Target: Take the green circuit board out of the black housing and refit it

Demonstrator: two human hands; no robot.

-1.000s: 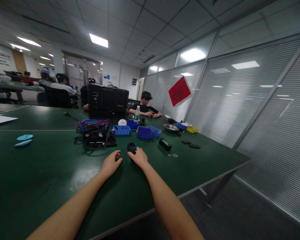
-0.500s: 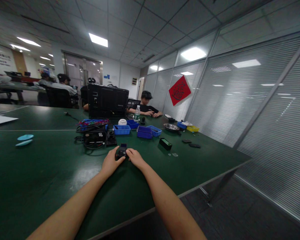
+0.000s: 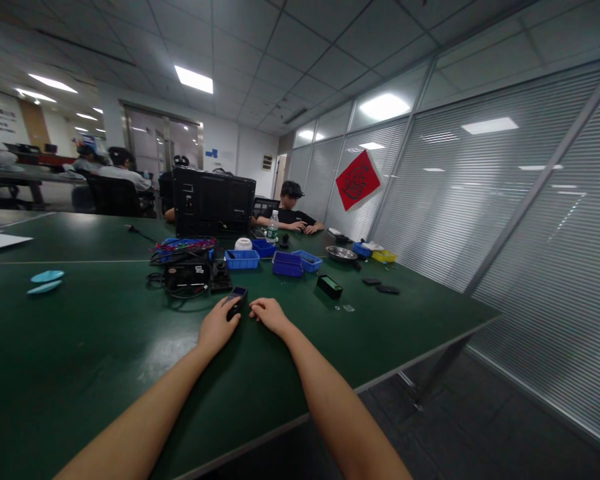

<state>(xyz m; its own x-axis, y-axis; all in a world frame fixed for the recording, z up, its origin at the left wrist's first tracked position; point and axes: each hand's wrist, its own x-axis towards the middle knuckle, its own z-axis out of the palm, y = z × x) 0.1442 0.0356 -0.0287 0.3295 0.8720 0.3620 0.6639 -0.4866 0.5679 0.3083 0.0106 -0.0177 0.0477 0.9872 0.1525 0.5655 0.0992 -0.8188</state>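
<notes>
My left hand (image 3: pixel 220 325) is closed around a small black handheld device with a screen (image 3: pixel 239 292), low over the green table. The device is tilted, and my fingers hide its lower part. Just to its right is my right hand (image 3: pixel 267 313), apart from the device. Its fingers are curled in loosely, and nothing shows between them. Beyond my left hand lie a black power adapter-like box (image 3: pixel 186 275) with cables and a black stand-like part (image 3: pixel 221 277).
Blue trays (image 3: pixel 243 260), a white ball (image 3: pixel 243 244), a bottle (image 3: pixel 273 227) and a metal bowl (image 3: pixel 341 254) stand farther back. A black box with a green top (image 3: pixel 329 287) is to the right. Behind a large monitor (image 3: pixel 213 202), a person (image 3: pixel 293 217) sits at the table.
My left hand has turned the device to a slant and now covers more of it. My right hand has come off the device and curled its fingers.
</notes>
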